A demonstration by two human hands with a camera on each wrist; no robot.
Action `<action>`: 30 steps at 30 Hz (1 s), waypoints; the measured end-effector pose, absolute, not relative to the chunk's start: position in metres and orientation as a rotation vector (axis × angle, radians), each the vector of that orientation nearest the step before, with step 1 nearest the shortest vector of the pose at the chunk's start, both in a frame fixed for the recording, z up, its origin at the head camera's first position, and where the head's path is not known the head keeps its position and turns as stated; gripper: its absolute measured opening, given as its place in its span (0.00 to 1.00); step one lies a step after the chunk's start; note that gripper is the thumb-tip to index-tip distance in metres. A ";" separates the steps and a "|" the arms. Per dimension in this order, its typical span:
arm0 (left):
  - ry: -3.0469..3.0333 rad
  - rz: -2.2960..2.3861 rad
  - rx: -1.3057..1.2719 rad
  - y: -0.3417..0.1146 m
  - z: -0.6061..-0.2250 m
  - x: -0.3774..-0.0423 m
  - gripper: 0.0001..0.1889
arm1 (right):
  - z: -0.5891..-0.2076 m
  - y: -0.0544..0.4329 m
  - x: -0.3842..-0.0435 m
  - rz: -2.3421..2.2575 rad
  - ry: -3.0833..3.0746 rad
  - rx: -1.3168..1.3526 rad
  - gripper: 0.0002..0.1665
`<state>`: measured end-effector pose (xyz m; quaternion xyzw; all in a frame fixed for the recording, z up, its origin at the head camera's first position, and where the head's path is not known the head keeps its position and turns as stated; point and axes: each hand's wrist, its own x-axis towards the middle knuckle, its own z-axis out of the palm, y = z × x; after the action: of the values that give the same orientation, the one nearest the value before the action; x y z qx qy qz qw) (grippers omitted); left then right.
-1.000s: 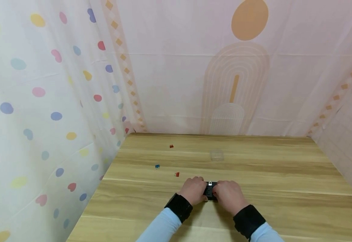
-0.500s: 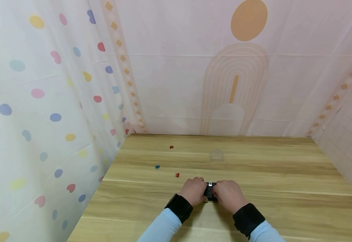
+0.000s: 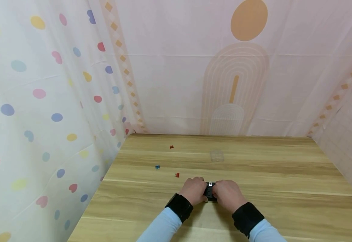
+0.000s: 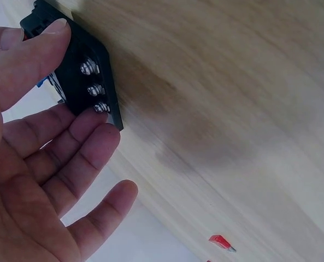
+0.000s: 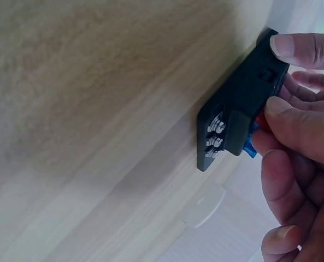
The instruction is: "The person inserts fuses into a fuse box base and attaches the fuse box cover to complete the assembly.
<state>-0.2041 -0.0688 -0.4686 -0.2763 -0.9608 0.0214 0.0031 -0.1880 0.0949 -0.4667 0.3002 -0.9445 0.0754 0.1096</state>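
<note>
A black fuse block [image 5: 235,103] with several silver screw terminals [image 4: 89,66] sits between both hands at the front of the table. My left hand [image 3: 193,191] grips its left end, with the thumb over the near side and fingers on the far side in the left wrist view. My right hand [image 3: 229,195] pinches a red blade fuse [image 5: 261,121] between thumb and index finger at the block's top face. Mostly covered by the fingertips, the red fuse shows only as a sliver. Beside it, a blue blade fuse [image 5: 251,144] sticks out of the block.
Left of the block lie a red blade fuse [image 3: 177,175], a blue one [image 3: 157,167] and, farther back, another red one [image 3: 171,147]. A clear plastic cover [image 3: 216,155] rests behind the hands. Patterned curtains [image 3: 176,84] border the wooden table [image 3: 284,188].
</note>
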 end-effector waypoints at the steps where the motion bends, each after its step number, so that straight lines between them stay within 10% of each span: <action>1: -3.012 0.067 -0.866 -0.069 -0.468 -0.204 0.20 | -0.467 0.095 -0.188 0.229 -2.769 0.887 0.14; 30: -3.005 0.021 -0.864 -0.068 -0.468 -0.203 0.19 | -0.469 0.092 -0.182 0.089 -2.756 0.826 0.15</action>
<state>-0.2029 -0.0682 -0.4678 -0.2763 -0.9610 0.0067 0.0074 -0.1824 0.0915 -0.4694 0.2846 -0.9491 0.0306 0.1312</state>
